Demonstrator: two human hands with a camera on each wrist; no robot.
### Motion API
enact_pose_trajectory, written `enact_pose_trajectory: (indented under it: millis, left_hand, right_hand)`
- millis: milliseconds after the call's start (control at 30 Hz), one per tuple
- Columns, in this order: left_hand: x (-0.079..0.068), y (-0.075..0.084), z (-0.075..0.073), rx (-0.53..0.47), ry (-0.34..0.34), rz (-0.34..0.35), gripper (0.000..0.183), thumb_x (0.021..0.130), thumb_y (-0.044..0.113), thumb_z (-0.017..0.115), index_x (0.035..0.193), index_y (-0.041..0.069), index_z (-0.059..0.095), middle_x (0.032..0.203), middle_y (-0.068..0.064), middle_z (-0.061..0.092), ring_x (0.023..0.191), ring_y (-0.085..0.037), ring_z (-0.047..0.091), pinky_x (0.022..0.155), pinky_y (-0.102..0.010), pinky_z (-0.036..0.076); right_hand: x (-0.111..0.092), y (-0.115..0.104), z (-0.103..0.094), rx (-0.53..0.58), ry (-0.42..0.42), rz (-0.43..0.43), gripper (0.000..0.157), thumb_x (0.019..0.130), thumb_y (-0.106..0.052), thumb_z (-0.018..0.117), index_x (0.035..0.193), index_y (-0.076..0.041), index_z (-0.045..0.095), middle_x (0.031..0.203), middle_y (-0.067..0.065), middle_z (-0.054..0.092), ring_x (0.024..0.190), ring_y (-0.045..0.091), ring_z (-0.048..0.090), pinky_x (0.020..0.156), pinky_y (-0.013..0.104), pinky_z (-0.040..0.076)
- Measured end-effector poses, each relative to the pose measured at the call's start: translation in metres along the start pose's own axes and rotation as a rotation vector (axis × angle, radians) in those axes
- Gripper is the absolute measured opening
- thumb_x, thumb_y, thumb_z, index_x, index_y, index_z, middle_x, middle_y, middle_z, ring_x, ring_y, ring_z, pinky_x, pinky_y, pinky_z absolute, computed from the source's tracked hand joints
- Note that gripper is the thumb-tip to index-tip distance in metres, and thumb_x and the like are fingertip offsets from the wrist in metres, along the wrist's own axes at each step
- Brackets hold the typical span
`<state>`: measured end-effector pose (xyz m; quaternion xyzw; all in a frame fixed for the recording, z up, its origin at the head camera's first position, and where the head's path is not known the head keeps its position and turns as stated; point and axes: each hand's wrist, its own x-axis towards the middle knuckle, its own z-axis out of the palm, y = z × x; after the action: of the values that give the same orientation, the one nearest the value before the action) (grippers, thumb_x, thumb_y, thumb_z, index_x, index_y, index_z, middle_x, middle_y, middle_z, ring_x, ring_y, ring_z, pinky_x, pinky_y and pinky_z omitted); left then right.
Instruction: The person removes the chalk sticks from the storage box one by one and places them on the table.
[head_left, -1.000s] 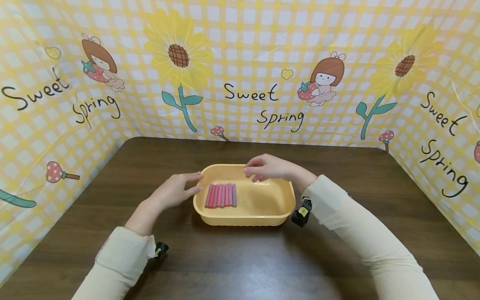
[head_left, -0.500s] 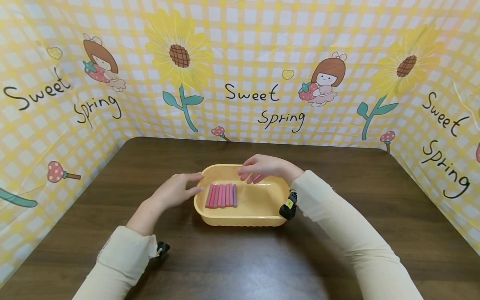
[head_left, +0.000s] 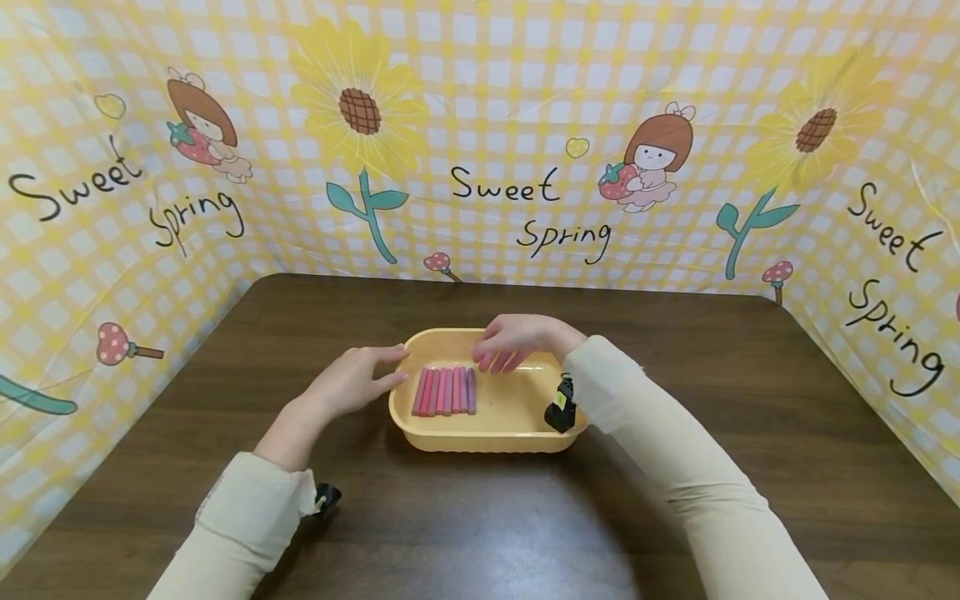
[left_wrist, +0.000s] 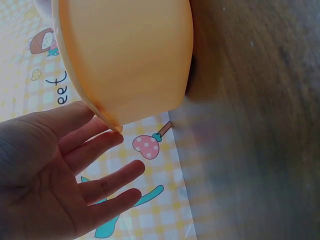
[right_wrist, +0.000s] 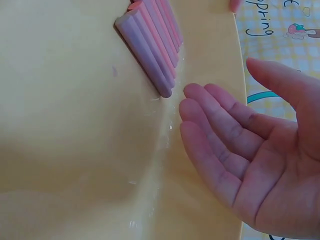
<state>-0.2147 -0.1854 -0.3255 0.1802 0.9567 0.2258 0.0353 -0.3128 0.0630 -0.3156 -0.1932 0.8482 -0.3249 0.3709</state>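
A row of pink and purple sticks [head_left: 444, 392] lies side by side in the left part of a yellow plastic basin [head_left: 487, 445]. My left hand [head_left: 347, 383] touches the left end of the basin. In the left wrist view its thumb and fingertips meet the rim, while the other fingers spread loosely below. My right hand [head_left: 517, 337] hangs over the basin's back wall, just right of the sticks. In the right wrist view the right hand [right_wrist: 245, 140] holds nothing; its fingers bend slightly, their tips close to the end of the nearest purple stick [right_wrist: 145, 57].
The basin stands on a dark wooden table [head_left: 450, 533]. Yellow checked cloth [head_left: 495, 100] with printed flowers and figures surrounds the back and sides. A small black camera [head_left: 561, 407] is strapped to my right wrist, another camera [head_left: 327, 500] to my left.
My right hand has moved left and slightly toward me, nearing the right end of the row of sticks. The left hand, basin and sticks stay where they were.
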Motion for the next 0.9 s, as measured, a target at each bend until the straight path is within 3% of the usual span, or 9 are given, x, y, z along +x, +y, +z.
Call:
enact_pose_trajectory:
  millis: [400, 633, 900]
  left_hand:
    - [-0.001, -0.001, 0.001, -0.012, 0.003, -0.009, 0.044, 0.093, 0.019, 0.057, 0.131, -0.001, 0.051, 0.135, -0.021, 0.051, 0.126, -0.038, 0.048, 0.104, -0.053, 0.039]
    - [0.001, 0.0, 0.001, 0.0, 0.003, -0.006, 0.043, 0.093, 0.018, 0.057, 0.131, -0.001, 0.052, 0.134, -0.021, 0.051, 0.126, -0.038, 0.048, 0.104, -0.053, 0.038]
    - [0.0, 0.0, 0.001, 0.001, 0.005, -0.008, 0.044, 0.093, 0.019, 0.057, 0.131, -0.001, 0.052, 0.134, -0.021, 0.052, 0.126, -0.038, 0.048, 0.104, -0.052, 0.039]
  right_hand:
    - [0.009, 0.0, -0.002, -0.083, -0.048, 0.055, 0.034, 0.093, -0.035, 0.056, 0.105, -0.005, 0.064, 0.103, 0.009, 0.07, 0.095, 0.021, 0.066, 0.082, 0.029, 0.056]
    - [0.016, 0.003, 0.002, -0.12, -0.104, 0.076, 0.031, 0.091, -0.033, 0.057, 0.098, -0.004, 0.067, 0.084, 0.002, 0.068, 0.076, 0.01, 0.062, 0.076, 0.025, 0.056]
    - [0.022, 0.006, 0.014, -0.106, -0.148, 0.122, 0.028, 0.092, -0.032, 0.057, 0.083, -0.007, 0.065, 0.073, -0.001, 0.065, 0.065, 0.007, 0.059, 0.063, 0.02, 0.053]
